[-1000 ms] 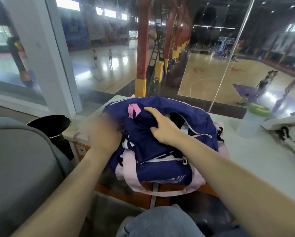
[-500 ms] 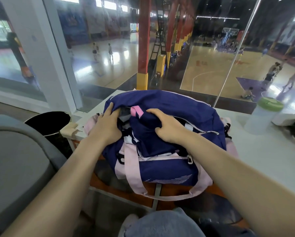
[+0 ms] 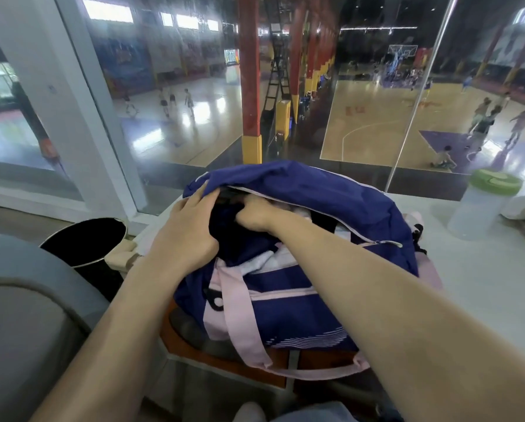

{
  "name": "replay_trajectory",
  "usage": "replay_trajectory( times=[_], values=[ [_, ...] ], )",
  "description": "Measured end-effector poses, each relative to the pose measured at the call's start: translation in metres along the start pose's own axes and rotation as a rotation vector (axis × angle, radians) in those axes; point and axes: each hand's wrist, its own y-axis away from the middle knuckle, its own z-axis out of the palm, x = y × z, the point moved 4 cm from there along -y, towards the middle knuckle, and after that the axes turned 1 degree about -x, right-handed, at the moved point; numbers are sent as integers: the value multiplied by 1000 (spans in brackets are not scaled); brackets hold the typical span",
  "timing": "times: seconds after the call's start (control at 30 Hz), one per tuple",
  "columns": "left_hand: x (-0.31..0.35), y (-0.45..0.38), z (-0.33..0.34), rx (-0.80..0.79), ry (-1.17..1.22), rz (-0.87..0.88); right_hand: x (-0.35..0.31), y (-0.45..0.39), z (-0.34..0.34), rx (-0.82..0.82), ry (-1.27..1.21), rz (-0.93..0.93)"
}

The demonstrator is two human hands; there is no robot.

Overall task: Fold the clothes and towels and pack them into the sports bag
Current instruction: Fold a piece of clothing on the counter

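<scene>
The navy blue nylon sports bag with pale pink straps (image 3: 285, 303) sits on the edge of the pale counter (image 3: 483, 269), and the dark navy folded garment (image 3: 227, 236) that was on top of the opening half a second ago is now mostly down inside it. So this item looks basically packed, just getting tucked in. The right hand (image 3: 255, 216) has gone in under the top flap, fingers curled and buried, apparently shoving the garment; can't tell if it's actually gripping it. Just left of that, the left hand (image 3: 185, 236) lies flat with straight fingers, pressing the garment at the zip edge. The bag looks stuffed, with white towel cloth (image 3: 264, 261) poking out just below both hands. Further right stands a clear plastic bottle with a green lid (image 3: 483, 205).
</scene>
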Motion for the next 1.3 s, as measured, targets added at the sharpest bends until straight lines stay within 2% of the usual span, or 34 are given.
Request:
replay_trajectory(
  times=[0.1,0.23,0.27,0.33,0.4,0.5,0.6,0.63,0.7,0.77,0.83,0.87,0.93,1.0,1.07,1.2,1.3],
  values=[
    [-2,3,-3,16,-19,-25,4,-3,1,59,-217,216],
    [3,-3,-2,30,24,10,1,-7,8,249,-715,300],
    [4,-4,-2,37,25,9,3,-8,11,320,-716,289],
    [4,-4,-2,27,23,-24,7,-9,18,405,-439,246],
    [0,-2,-2,-1,20,-51,4,-5,28,366,-148,167],
    [-2,2,-4,-13,19,-44,2,1,33,308,17,89],
    [-4,1,-4,-39,39,-48,1,8,33,186,179,122],
    [-4,0,-5,-47,40,-50,0,14,31,195,214,126],
    [-6,-1,-5,-47,34,-52,-8,27,22,326,439,40],
    [-6,-2,-5,-43,29,-49,-20,35,21,473,664,-208],
    [-3,-2,-4,-39,40,-45,-25,34,33,400,646,-476],
    [-1,-2,-3,-43,49,-51,-25,31,39,313,617,-545],
    [3,-1,-2,-46,62,-51,-20,20,50,109,621,-433],
    [5,-2,-2,-33,68,-37,-17,4,55,-10,689,-274],
    [3,-2,-3,-31,60,-43,-20,-10,62,-97,716,-193],
    [-4,-8,1,-50,45,-92,-17,-25,75,-191,745,-119],
    [-6,-14,1,-46,38,-86,-15,-26,70,-213,703,-140]
  ],
)
